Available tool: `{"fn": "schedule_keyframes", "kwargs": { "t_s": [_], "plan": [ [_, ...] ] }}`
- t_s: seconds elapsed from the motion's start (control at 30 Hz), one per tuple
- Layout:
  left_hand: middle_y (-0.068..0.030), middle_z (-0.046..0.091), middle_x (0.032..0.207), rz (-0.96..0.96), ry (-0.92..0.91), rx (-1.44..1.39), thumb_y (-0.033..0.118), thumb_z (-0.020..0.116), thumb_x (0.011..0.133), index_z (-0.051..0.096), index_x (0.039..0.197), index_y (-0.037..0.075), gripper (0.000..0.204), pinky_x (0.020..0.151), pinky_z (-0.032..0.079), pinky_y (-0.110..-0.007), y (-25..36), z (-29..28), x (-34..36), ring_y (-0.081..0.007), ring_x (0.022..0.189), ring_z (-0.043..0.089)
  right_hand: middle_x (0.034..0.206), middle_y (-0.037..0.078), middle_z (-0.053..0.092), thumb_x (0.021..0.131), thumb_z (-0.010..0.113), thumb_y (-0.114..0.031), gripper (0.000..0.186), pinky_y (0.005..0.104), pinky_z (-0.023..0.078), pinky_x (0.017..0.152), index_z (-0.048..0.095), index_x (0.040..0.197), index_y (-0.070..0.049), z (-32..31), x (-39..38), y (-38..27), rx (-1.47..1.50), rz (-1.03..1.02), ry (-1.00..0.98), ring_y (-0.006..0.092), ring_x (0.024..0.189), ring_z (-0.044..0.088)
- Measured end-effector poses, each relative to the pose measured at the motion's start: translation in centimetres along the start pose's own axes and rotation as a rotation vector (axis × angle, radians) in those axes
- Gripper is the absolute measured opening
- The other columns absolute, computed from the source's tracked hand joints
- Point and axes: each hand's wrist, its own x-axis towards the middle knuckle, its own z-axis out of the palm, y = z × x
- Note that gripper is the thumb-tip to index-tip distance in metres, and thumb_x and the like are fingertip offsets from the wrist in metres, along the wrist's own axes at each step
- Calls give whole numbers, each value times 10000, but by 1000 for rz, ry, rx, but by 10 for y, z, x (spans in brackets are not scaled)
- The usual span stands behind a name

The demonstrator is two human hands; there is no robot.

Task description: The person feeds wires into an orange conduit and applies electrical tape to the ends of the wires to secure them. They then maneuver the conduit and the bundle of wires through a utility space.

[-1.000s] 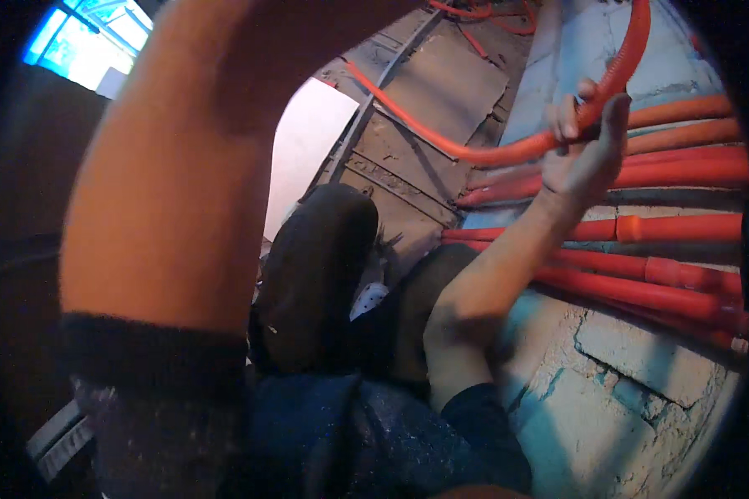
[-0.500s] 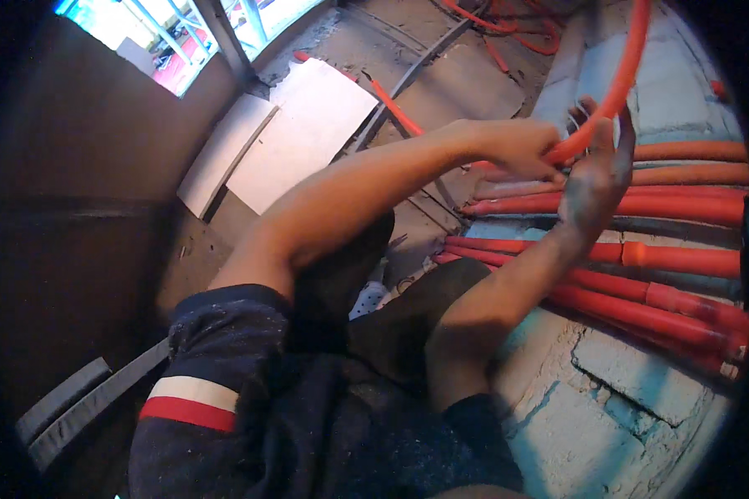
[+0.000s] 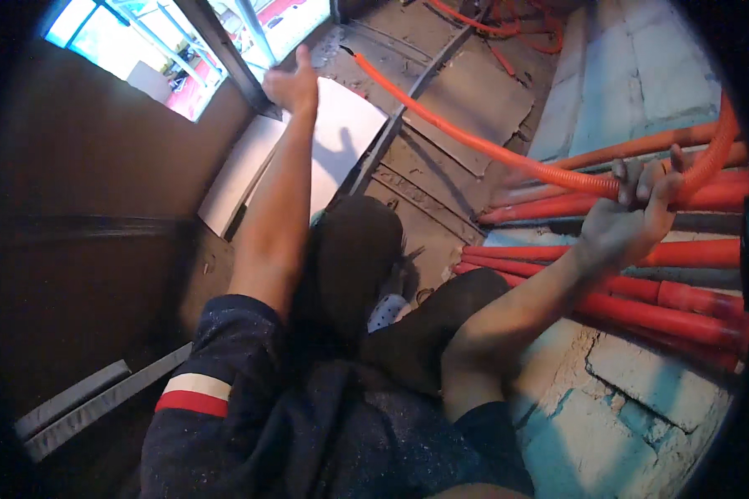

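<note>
An orange corrugated conduit runs across the upper middle, a short dark tip sticking out of its far left end. My right hand has its fingers curled around this tube at the right, in front of the wall pipes. Beyond the hand, the tube bends up along the right rim. Stretched out to the upper left, my left hand is off the tube and holds nothing. Its thumb points up, while the other fingers show only in part. Beneath it lies a white board, with the hand's shadow on it.
Several red pipes run along the block wall at my right. Metal bars cross the floor. More orange tubing is coiled at the far end. A brown panel and a bright opening are at my left.
My left hand has let go of the conduit and swung to the upper left. My right hand has moved right and lower with the tube, whose free length now stretches across the view.
</note>
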Motion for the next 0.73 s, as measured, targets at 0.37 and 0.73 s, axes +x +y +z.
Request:
{"fn": "schedule_keyframes", "kwargs": {
  "t_s": [0.37,0.73],
  "plan": [
    [-201,441,1227,-665,-838,-938,519,504,889,350,1307,10,676,888,419,-506,-27,10,-5,-310,1035,507,656,-52,300,953,483,-248,313,225,317,583,454,1207,-67,-35,5,4,409,164,-230,59,539,251],
    [-46,625,726,334,-657,-805,162,526,930,624,1073,-9,243,571,487,-274,162,-42,-16,-113,655,622,1196,175,462,772,736,-239,634,438,321,1006,411,1246,30,1,7,71,-1306,-571,433,330,1144,426]
  ]
}}
